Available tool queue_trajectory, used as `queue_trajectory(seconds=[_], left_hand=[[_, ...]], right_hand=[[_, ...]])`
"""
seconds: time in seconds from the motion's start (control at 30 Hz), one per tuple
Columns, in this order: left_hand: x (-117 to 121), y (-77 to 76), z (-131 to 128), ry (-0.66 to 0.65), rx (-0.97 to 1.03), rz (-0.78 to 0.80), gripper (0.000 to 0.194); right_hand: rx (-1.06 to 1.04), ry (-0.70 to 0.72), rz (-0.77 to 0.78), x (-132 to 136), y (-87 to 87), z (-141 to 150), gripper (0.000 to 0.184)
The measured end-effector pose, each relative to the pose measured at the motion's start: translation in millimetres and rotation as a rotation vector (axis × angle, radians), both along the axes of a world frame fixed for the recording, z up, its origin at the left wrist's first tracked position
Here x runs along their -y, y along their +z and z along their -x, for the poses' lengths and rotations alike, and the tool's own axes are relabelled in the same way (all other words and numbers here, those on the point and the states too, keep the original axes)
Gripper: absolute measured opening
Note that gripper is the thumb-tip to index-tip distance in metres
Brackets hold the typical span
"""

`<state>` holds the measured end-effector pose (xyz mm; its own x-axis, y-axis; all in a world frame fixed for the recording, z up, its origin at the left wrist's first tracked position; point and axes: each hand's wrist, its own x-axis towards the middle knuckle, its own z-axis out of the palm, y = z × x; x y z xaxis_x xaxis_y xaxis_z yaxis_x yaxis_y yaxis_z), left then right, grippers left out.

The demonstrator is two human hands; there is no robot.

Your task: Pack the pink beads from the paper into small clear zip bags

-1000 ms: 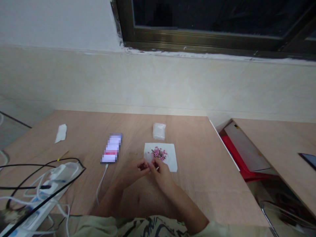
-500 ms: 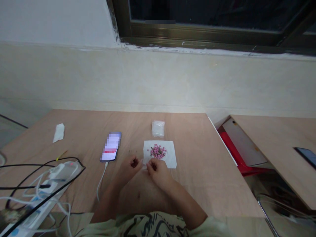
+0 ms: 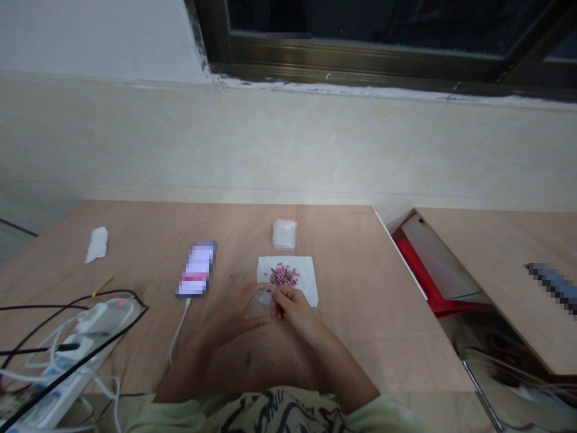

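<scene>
The wooden surface (image 3: 360, 343) is carrying the whole work area, while a second wooden surface (image 3: 491, 264) is standing off to the right of both grips. A power strip (image 3: 67, 367) is lying well left of the grips among black and white cables, and a white charging cable (image 3: 179, 332) is running from the area left of the grips up to a phone with a blurred screen (image 3: 195, 269). A crumpled tissue (image 3: 96, 244) is resting farther out, beyond the power strip. Directly ahead of the grips, a white paper sheet (image 3: 306, 282) is lying flat and carrying a heap of pink beads (image 3: 283, 275), and a clear plastic bag (image 3: 284, 234) is sitting just beyond it. The left grip (image 3: 237, 311) is curling narrowly around a small clear plastic container (image 3: 262, 303), and the right grip (image 3: 293, 302) is pinching the container's right side with its fingertips.
</scene>
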<state>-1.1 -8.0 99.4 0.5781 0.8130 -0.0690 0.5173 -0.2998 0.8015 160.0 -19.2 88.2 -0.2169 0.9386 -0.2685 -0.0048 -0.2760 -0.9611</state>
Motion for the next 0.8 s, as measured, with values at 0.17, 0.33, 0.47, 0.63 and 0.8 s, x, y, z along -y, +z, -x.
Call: queue_trajectory(seconds=[0.17, 0.33, 0.47, 0.63, 0.8], left_hand=[[-7, -16.4, 0, 0.133, -0.049, -0.122, 0.043], [-14, -25.0, 2, 0.207, -0.174, -0.172, 0.044], [-18, -29.5, 3, 0.204, -0.239, -0.221, 0.045], [-21, -35.8, 1, 0.17, -0.291, -0.258, 0.044], [-21, -39.0, -6, 0.163, -0.299, -0.296, 0.043]], right_hand=[[0.202, -0.277, -0.108, -10, -27.3, -24, 0.025], [0.613, -0.414, -0.264, -26, -60.6, -44, 0.012], [0.636, -0.363, -0.294, -29, -71.1, -48, 0.012], [0.616, -0.359, -0.294, -29, -64.8, -50, 0.007], [0.465, -0.285, -0.377, -24, -39.8, -23, 0.009]])
